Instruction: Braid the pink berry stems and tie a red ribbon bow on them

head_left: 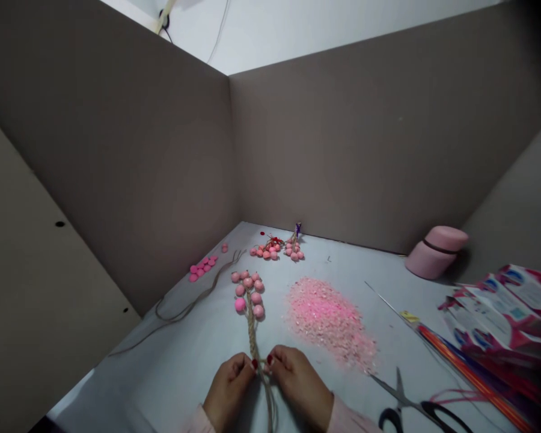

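A braided twine cord runs up from between my hands, with loose strands trailing below them. Several pink beads cluster around its far end, one of them brighter pink. My left hand pinches the braid from the left, thumb and forefinger closed. From the right, my right hand pinches a strand beside the braid, where a small pink bead is partly hidden by the fingers. A heap of pink chips lies to the right of the braid.
Scissors lie open near my right hand. Loose twine and bright pink beads are at left. More strung beads lie at the back. A pink flask and pink-white packs stand right. Grey panels enclose the table.
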